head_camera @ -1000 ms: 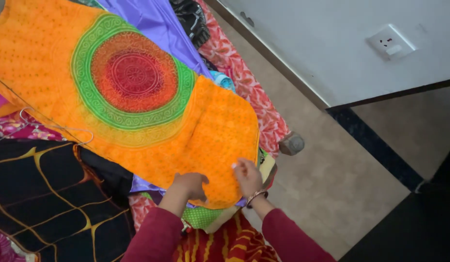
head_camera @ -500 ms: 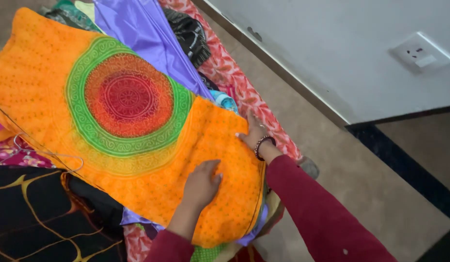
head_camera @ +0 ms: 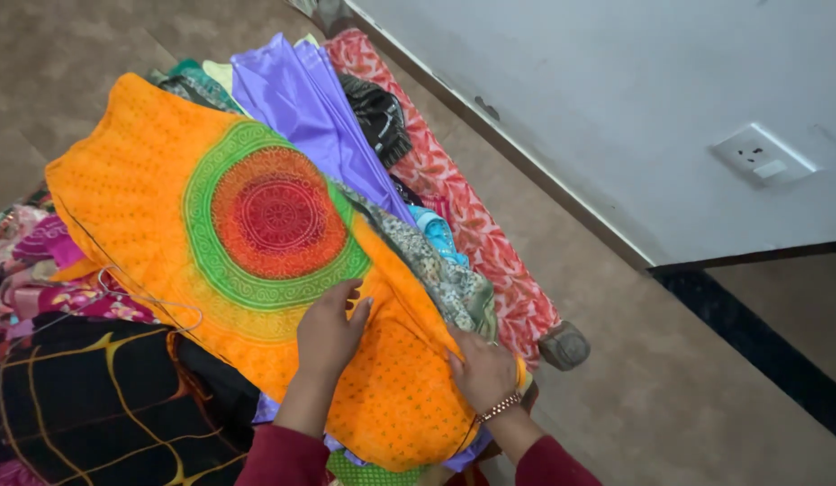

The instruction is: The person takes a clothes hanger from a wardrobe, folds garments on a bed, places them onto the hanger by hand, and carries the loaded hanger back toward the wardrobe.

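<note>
An orange cloth [head_camera: 166, 207] with a red and green round pattern lies spread over a heap of clothes. My left hand [head_camera: 329, 326] rests flat on it, just below the green ring, fingers apart. My right hand [head_camera: 483, 371], with a bangle at the wrist, grips the cloth's right edge, which is folded inward. Beside that fold a grey-green patterned cloth [head_camera: 440, 274] shows from underneath.
A purple satin cloth [head_camera: 301, 99], a black garment [head_camera: 377, 112] and a red and white printed cloth [head_camera: 463, 211] lie at the back right. A black cloth with yellow lines [head_camera: 85, 405] and a wire hanger [head_camera: 148, 301] lie at the left. A white wall with a socket [head_camera: 762, 155] stands at the right.
My right hand drew back from the far right edge toward me and folded the cloth's side inward, which uncovered the grey-green cloth. My left hand slid up toward the ring.
</note>
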